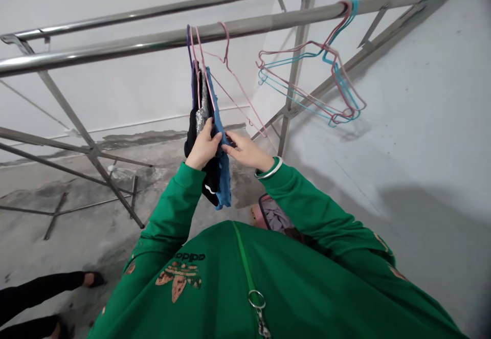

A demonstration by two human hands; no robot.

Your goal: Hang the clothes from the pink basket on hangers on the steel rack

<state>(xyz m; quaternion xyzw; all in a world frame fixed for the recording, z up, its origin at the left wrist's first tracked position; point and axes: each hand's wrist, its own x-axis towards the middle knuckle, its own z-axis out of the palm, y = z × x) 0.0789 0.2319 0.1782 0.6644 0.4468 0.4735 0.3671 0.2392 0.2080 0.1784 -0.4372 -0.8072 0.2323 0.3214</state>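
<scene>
Steel drying rail (115, 47) over a concrete floor (76, 236), my left hand (203, 147) and right hand (247, 151) with fingers (232, 137) clamped on a blue cloth (223, 185) on pink wire hangers (200, 63), a bunch of empty wire hangers (337, 117) left further along.

A bright green zip-up track jacket (230, 277) covers the body, with a paler green stripe along its zip and a round metal ring pull (257, 299). Copper-toned trefoil leaves (178, 277) and black adidas lettering (190, 256) mark the chest, upside down from this view. Green sleeves (307, 206) end in snug cuffs, and a thin silver bangle (269, 169) circles the right wrist (261, 164)
</scene>
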